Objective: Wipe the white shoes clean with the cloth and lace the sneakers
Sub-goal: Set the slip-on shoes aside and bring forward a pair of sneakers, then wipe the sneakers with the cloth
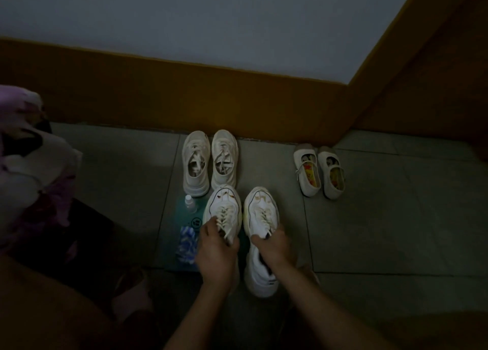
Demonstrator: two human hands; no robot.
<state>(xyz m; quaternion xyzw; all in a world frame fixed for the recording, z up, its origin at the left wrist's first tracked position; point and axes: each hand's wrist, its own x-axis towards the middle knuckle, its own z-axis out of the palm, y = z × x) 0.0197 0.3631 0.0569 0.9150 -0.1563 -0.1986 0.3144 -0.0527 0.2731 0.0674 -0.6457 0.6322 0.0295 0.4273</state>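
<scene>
Sitting left of the sneakers are bottle and cloth — beige pair beyond.

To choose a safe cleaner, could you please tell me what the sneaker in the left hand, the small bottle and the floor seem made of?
Sneaker: probably matte white synthetic or leather-like upper, smooth panels with dark outline; dim light leaves it open.
Bottle: seemingly clear plastic, translucent body, white cap.
Floor: likely grey tile, grout lines.
</scene>
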